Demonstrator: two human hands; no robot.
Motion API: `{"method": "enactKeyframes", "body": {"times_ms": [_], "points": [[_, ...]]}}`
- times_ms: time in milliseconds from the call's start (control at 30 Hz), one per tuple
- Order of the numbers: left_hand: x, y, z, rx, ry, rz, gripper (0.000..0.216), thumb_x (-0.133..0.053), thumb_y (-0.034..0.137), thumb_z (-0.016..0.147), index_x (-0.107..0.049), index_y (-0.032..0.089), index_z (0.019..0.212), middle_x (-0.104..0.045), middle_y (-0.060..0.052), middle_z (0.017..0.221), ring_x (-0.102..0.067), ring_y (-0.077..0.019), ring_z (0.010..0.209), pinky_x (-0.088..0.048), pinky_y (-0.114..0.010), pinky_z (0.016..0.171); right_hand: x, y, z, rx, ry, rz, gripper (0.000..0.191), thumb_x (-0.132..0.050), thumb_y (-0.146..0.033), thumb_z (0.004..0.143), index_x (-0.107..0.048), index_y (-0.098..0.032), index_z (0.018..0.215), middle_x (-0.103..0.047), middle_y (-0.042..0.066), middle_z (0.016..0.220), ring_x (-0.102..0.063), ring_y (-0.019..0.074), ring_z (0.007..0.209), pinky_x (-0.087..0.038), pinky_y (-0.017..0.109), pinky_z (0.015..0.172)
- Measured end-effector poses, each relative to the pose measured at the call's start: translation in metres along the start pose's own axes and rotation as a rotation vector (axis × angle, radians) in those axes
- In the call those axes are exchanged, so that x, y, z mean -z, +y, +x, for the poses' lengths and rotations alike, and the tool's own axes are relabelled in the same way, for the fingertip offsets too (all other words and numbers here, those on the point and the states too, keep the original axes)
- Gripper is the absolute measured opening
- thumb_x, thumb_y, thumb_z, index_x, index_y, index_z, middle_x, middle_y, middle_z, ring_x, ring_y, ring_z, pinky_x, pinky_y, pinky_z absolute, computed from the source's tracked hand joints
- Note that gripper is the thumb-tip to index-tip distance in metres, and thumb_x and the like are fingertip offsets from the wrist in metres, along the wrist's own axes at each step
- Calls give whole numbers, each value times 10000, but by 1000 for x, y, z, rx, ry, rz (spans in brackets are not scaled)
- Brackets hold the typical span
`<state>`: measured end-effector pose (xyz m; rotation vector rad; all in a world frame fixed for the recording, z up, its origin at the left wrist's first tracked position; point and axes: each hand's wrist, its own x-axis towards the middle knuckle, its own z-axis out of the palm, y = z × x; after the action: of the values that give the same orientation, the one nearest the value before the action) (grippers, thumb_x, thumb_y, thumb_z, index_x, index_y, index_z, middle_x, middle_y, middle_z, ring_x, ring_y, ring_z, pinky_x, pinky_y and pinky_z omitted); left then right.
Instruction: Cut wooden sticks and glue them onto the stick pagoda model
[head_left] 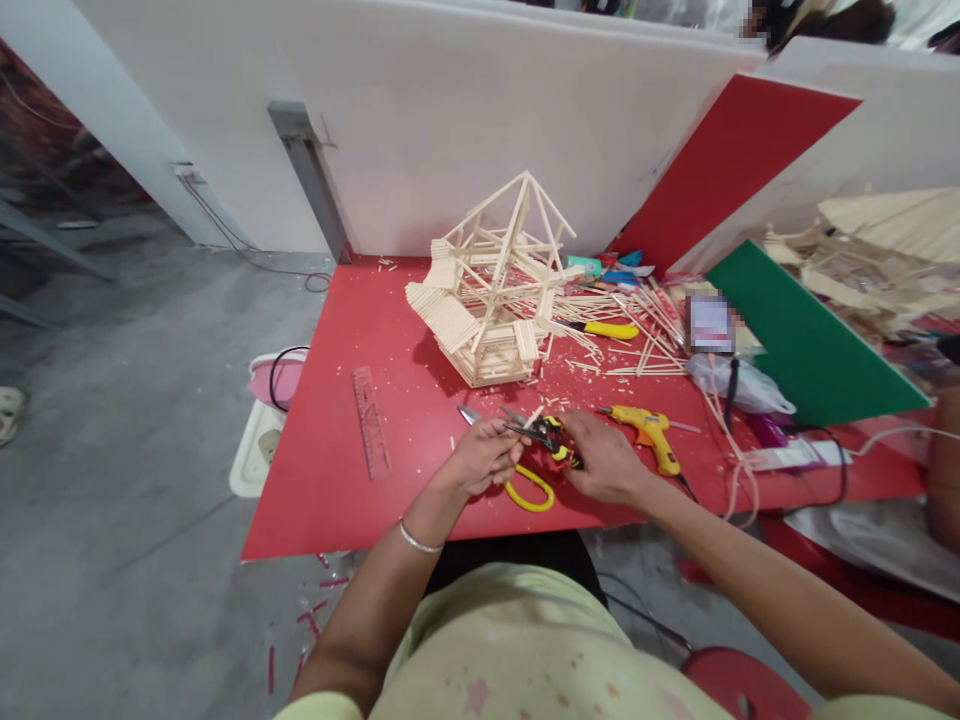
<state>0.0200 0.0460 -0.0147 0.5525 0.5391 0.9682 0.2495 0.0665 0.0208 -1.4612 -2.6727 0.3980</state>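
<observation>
My right hand (604, 462) is closed round the handles of small black, red and yellow cutters (553, 438). Their jaws point left toward my left hand (480, 455), whose fingers pinch a thin wooden stick (533, 416) at the jaws. Both hands hover over the near edge of a red board (352, 480). Yellow-handled scissors (525, 487) lie under my hands, blades pointing up left. A model house of wooden sticks (491, 285) stands behind them, mid-board.
A yellow glue gun (651, 432) lies right of my right hand, its cable trailing off. A ruler (371, 420) lies to the left. Loose sticks (637, 330), a yellow knife (606, 329), a green sheet (802, 340) and a second stick model (862, 260) crowd the right.
</observation>
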Motion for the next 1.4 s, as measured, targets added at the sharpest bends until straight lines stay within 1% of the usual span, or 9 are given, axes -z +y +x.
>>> {"method": "enactKeyframes", "body": {"times_ms": [333, 533, 733, 800, 867, 967, 1067, 1233, 1400], "points": [[-5, 5, 3, -108, 162, 65, 376, -812, 445, 722, -626, 128, 803, -542, 52, 559, -248, 9, 334, -212, -144, 328, 6, -8, -4, -101, -37, 80, 586, -584, -262, 754, -494, -175, 1326, -621, 147, 1252, -584, 276, 1111, -426, 334, 921], [-3, 0, 6, -214, 230, 195, 371, -772, 479, 751, -667, 132, 827, -500, 56, 542, -303, -11, 336, -211, -170, 340, 22, -8, -19, -259, -169, 165, 442, -556, -297, 754, -610, -186, 1178, -712, 109, 1053, -639, 261, 914, -431, 307, 759], [0, -7, 6, -283, 166, 228, 349, -758, 480, 768, -669, 145, 816, -528, 41, 561, -353, -22, 364, -237, -186, 380, 26, -22, -30, -348, -483, 929, 298, -533, -263, 600, -649, -171, 859, -690, 25, 743, -622, 198, 695, -452, 276, 624], [1, -7, 7, -307, 182, 230, 328, -747, 466, 783, -678, 149, 831, -533, 42, 563, -348, -23, 360, -244, -191, 381, 25, -21, -28, -396, -521, 1034, 306, -535, -274, 577, -649, -165, 838, -694, 39, 724, -640, 211, 692, -473, 286, 621], [1, -7, 8, -333, 247, 259, 306, -742, 450, 791, -687, 153, 844, -531, 43, 558, -359, -28, 365, -258, -193, 385, 25, -14, -22, -458, -442, 849, 274, -551, -295, 604, -657, -164, 819, -706, 64, 735, -659, 233, 721, -482, 299, 638], [0, -6, 9, -366, 365, 331, 276, -762, 422, 769, -689, 163, 831, -518, 48, 533, -407, -44, 397, -324, -189, 420, 29, -4, -9, -539, -304, 285, 309, -558, -332, 694, -690, -165, 918, -739, 126, 895, -686, 296, 859, -483, 343, 709], [1, -5, 10, -375, 410, 388, 257, -783, 389, 741, -694, 174, 850, -538, 45, 542, -458, -60, 430, -368, -189, 445, 32, -2, 1, -536, -288, -105, 411, -541, -421, 785, -689, -164, 1069, -728, 194, 1041, -678, 362, 985, -472, 412, 787], [4, -7, 13, -378, 402, 339, 277, -783, 386, 737, -683, 181, 894, -623, 20, 635, -527, -71, 478, -423, -195, 478, 26, -2, -1, -440, -166, -181, 706, -459, -762, 810, -674, -176, 1139, -714, 196, 1074, -669, 349, 998, -462, 416, 833], [0, -2, 14, -371, 377, 320, 295, -776, 399, 764, -667, 165, 906, -690, -21, 734, -602, -88, 544, -469, -210, 533, 16, 10, -17, -283, 77, -145, 584, -462, -690, 878, -672, -220, 1155, -703, 126, 1144, -631, 290, 1092, -452, 369, 901]]}}
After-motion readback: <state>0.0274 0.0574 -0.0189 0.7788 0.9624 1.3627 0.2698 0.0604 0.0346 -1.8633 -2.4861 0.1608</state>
